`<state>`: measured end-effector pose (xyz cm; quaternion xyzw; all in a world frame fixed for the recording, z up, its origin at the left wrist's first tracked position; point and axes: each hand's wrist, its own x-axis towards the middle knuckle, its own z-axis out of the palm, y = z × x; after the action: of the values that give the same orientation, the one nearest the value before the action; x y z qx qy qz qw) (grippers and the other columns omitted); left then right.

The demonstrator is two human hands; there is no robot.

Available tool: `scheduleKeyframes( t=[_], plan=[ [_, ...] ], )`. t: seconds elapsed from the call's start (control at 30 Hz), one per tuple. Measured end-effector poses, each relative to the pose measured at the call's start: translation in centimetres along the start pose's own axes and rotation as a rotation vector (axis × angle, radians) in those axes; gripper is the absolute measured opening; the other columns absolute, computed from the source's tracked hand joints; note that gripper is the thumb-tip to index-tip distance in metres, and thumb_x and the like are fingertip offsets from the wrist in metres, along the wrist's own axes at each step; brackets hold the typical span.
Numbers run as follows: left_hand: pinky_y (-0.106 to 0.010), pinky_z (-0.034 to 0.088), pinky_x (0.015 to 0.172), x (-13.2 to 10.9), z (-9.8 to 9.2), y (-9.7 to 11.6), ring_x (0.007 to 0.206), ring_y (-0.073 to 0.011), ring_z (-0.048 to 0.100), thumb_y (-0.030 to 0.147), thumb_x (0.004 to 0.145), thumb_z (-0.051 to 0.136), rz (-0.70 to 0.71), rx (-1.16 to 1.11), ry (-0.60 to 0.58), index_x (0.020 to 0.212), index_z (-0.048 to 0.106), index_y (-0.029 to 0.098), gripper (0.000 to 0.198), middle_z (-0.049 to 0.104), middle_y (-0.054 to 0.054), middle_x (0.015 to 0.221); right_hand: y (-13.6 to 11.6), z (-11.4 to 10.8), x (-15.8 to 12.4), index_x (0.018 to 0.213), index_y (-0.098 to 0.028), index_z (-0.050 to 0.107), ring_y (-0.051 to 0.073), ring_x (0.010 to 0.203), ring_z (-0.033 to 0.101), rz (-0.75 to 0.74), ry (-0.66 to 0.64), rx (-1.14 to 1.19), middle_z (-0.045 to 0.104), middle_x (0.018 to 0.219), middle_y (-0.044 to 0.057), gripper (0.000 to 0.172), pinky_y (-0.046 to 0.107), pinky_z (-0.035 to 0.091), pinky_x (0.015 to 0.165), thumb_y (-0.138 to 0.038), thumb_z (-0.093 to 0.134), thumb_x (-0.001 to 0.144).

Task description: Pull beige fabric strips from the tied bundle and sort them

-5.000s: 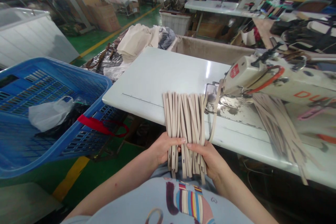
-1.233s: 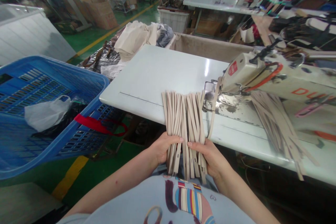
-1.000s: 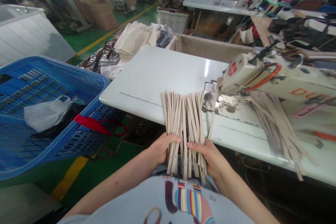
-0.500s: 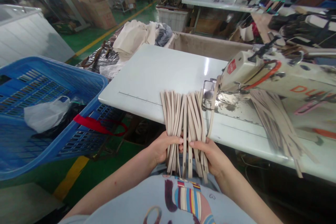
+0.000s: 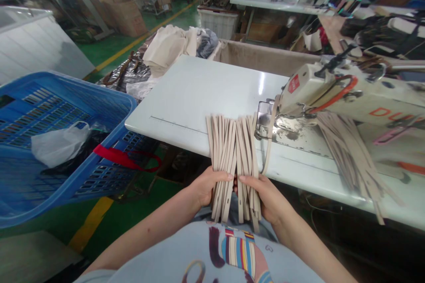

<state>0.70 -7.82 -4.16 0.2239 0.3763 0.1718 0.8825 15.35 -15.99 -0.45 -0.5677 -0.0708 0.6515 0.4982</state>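
Note:
Two bunches of narrow beige strips are held side by side at the front edge of the white sewing table (image 5: pixel 172 97). My left hand (image 5: pixel 210 185) is closed round the left bunch (image 5: pixel 223 146), its thumb lying across the strips. Round the right bunch (image 5: pixel 247 146) my right hand (image 5: pixel 265 192) is closed in the same way. The thumbs are close together with a narrow gap between the bunches. The upper ends of the strips rest over the table; the lower ends hang near the shirt. Most fingers are hidden behind the strips.
A sewing machine (image 5: pixel 332 88) stands at the right, with a loose strip (image 5: pixel 271 135) by its needle area. More strips (image 5: pixel 352 154) lie under its arm. On the left is a blue basket (image 5: pixel 129 110) holding a white bag (image 5: pixel 59 143). Cloth (image 5: pixel 169 46) is piled behind.
A single strip that stood between the two bunches now lies with the left bunch. Both hands have stayed nearly in place.

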Motion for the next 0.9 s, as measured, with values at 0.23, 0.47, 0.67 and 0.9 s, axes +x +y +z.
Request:
scheduleKeyframes(
  t=[0.23,0.47,0.67,0.9],
  plan=[
    [-0.03,0.058,0.065,-0.13,-0.54,0.19,0.059,-0.0165,0.062,0.02,0.059,0.078,-0.024,-0.048,-0.036,0.084,0.069,0.008,0.029,0.063,-0.007,0.06,-0.25,-0.8,0.01,0.09,-0.011,0.074,0.025,0.068,0.074,0.03,-0.016,0.019,0.078,0.079,0.013,0.025,0.032,0.06,0.062,-0.025,0.076,0.07],
    [-0.021,0.053,0.057,-0.17,-0.35,0.16,0.06,-0.0123,0.06,0.014,0.056,0.086,0.025,-0.012,-0.054,0.092,0.07,0.008,0.039,0.065,-0.005,0.07,-0.25,-0.28,-0.1,0.103,-0.011,0.073,0.028,0.077,0.076,0.024,-0.025,0.057,0.078,0.085,0.013,0.04,0.039,0.062,0.074,-0.023,0.083,0.066],
    [-0.023,0.054,0.059,-0.01,-0.45,-0.04,0.061,-0.0134,0.061,0.013,0.056,0.086,-0.015,-0.064,-0.021,0.085,0.067,0.01,0.034,0.062,-0.003,0.066,-0.47,-0.04,-0.23,0.106,-0.011,0.072,0.027,0.078,0.075,0.037,-0.101,0.099,0.078,0.09,0.014,0.045,0.037,0.061,0.075,-0.024,0.086,0.065],
    [-0.037,0.058,0.069,-0.38,0.16,0.11,0.071,-0.0247,0.069,0.024,0.055,0.092,0.014,0.015,-0.063,0.096,0.071,0.005,0.05,0.071,-0.016,0.089,-0.22,-0.15,-0.13,0.098,-0.011,0.072,0.02,0.068,0.07,-0.022,-0.108,0.027,0.076,0.081,0.011,0.053,0.028,0.055,0.064,-0.036,0.094,0.056]
  ],
)
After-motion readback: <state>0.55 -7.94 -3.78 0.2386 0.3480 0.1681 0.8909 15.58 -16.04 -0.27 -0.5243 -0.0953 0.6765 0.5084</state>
